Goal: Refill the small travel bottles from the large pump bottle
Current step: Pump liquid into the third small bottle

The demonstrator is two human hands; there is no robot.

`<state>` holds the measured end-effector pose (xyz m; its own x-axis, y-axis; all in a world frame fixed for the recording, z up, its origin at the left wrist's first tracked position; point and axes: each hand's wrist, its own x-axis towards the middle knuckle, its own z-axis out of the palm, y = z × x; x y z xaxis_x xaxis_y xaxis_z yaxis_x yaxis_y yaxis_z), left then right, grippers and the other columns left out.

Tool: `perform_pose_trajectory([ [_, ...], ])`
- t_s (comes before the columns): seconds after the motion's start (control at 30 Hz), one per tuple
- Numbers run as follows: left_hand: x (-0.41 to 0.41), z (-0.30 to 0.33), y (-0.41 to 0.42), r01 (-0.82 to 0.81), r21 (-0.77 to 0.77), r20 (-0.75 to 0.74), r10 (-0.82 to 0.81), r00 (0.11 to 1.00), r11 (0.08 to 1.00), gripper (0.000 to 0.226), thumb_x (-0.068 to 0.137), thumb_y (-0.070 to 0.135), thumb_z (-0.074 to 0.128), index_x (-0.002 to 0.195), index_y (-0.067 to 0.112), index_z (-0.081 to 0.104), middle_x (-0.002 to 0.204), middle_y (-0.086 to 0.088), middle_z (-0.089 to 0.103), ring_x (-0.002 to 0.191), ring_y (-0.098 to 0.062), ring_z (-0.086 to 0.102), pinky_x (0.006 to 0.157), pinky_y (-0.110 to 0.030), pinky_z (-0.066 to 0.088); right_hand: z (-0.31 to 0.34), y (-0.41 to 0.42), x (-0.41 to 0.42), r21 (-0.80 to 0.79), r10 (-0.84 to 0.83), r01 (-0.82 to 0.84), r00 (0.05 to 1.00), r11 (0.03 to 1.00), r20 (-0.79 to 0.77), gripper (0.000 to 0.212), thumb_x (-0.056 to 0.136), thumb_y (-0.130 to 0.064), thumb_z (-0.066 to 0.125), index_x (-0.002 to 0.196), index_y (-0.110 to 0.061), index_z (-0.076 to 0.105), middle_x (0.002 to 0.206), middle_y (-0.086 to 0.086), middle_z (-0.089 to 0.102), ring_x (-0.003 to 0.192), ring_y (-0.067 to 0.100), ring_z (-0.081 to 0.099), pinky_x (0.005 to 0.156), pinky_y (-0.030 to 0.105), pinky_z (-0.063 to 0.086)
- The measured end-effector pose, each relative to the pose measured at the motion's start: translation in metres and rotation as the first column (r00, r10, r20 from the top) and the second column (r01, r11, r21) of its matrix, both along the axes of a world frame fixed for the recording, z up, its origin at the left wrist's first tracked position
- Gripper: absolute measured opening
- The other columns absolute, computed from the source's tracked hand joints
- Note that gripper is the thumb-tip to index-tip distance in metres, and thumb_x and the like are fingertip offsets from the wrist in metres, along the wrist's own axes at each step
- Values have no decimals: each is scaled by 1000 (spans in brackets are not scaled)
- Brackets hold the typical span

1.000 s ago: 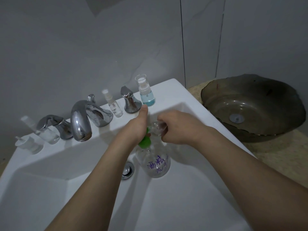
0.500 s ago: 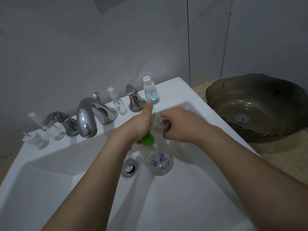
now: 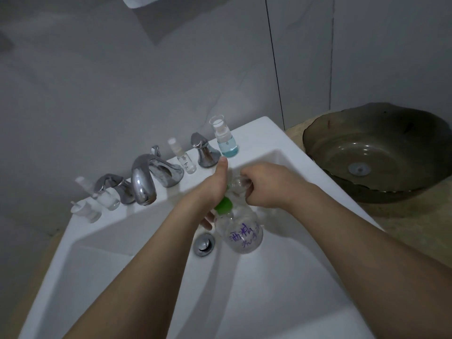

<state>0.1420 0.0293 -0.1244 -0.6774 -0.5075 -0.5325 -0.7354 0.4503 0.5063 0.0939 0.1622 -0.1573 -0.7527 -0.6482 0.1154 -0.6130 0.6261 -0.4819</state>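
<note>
A large clear pump bottle [image 3: 241, 234] with purple writing and a green pump head [image 3: 223, 205] stands in the white sink [image 3: 293, 277]. My left hand [image 3: 212, 189] grips the pump head, thumb raised. Beside it my right hand [image 3: 263, 185] holds a small clear travel bottle [image 3: 238, 184] at the pump's spout; most of that bottle is hidden by my fingers. On the back rim stand a small bottle with blue liquid [image 3: 223, 139], a slim clear spray bottle [image 3: 182, 159], and another clear bottle [image 3: 97, 194] at the left.
A chrome faucet [image 3: 146, 179] with two chrome handles [image 3: 204, 150] lines the back rim. A small white cap piece [image 3: 85, 210] lies at the rim's left end. The chrome drain [image 3: 204, 244] sits left of the pump bottle. A dark glass basin [image 3: 381, 152] stands on the counter at right.
Both hands keep their grips and stay together over the pump bottle. My view has shifted slightly, so everything sits a little further right in the frame.
</note>
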Motion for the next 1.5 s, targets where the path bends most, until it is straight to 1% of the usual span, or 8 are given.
perform_pose_trajectory([
  [0.33,-3,22,0,-184,106,9,184,983,977,93,83,82,23,117,3,59,103,-21,65,92,-45,61,84,-59,51,1,2,4,-78,-22,22,1000,997,1,11,76,-18,55,79,-26,48,90,-3,59,83,22,57,66,27,43],
  [0.47,-1,15,9,-249,122,41,246,968,961,101,74,90,18,115,8,61,110,-22,63,98,-50,59,76,-65,51,1,3,4,-81,-13,14,1000,997,21,13,77,-18,56,77,-26,45,86,-3,55,85,23,58,67,28,44],
  [0.67,-3,10,14,-287,65,40,285,958,956,57,89,47,31,105,4,65,104,-21,66,89,-45,61,74,-70,49,2,5,4,-83,-21,24,999,996,44,12,79,-18,55,87,-26,53,96,0,62,93,25,60,74,30,46],
  [0.87,-4,2,26,-358,17,-67,358,931,934,60,97,48,19,112,4,58,103,-22,66,81,-39,62,77,-62,52,4,9,6,-3,-18,18,998,1000,53,10,81,-16,57,85,-24,51,84,-3,54,78,21,49,73,29,41],
  [1.0,-4,1,25,-345,6,-66,345,936,938,61,97,44,17,112,2,58,102,-22,67,79,-38,63,77,-62,52,6,9,6,20,-16,15,998,1000,62,9,81,-18,57,85,-25,52,84,-3,52,85,22,54,75,30,42],
  [1.23,-3,18,18,-243,75,72,238,968,967,76,91,71,16,100,6,55,103,-20,63,81,-42,61,75,-67,51,4,6,5,-58,-30,34,997,998,70,12,81,-19,56,91,-25,55,85,-5,54,80,19,52,76,32,49],
  [1.37,-5,20,13,-223,87,82,216,973,971,90,85,80,14,119,7,54,106,-20,62,85,-44,60,73,-70,49,3,4,4,-69,-30,33,999,997,45,12,79,-18,56,89,-25,56,83,-5,56,77,19,53,70,31,47],
  [1.5,-5,18,13,-218,79,69,213,975,973,87,86,79,14,115,8,56,105,-19,63,83,-42,61,74,-68,50,2,3,3,-69,-25,29,998,997,58,11,78,-18,56,84,-27,52,81,-7,52,77,19,52,69,29,43],
])
